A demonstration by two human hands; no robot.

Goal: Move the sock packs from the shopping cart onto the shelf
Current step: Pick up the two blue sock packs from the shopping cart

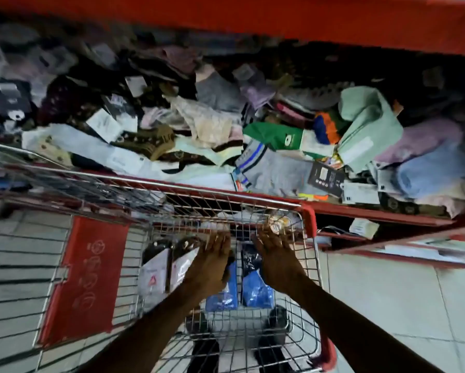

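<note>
Both my hands reach down into the wire shopping cart. My left hand lies flat, fingers spread, over a blue sock pack. My right hand lies beside it on another blue and dark sock pack. Whether either hand grips a pack is hidden by the hands themselves. Two white-labelled dark sock packs lie to the left in the cart. The red shelf behind the cart is heaped with loose socks and sock packs.
A red flap of the cart's child seat stands left of my hands. A lower red shelf sticks out at the right. Pale floor tiles lie right of the cart. My dark shoes show under the cart.
</note>
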